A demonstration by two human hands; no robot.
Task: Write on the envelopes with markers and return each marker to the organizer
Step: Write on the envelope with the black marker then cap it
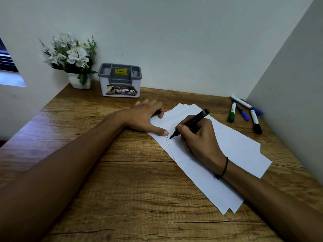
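The right hand [197,137] pinches a black marker [190,124], writing on the top white paper envelope [201,172]; the left hand [146,117], spread flat, pins it. Next, I judge: finish, then reach the grey-and-white plastic organizer [120,81]

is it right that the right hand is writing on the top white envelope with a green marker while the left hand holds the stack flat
Not quite. The head view shows the right hand writing on the top white paper envelope with a black marker. The green-capped marker lies untouched on the wooden table near the right wall. The left hand does hold the stack flat.
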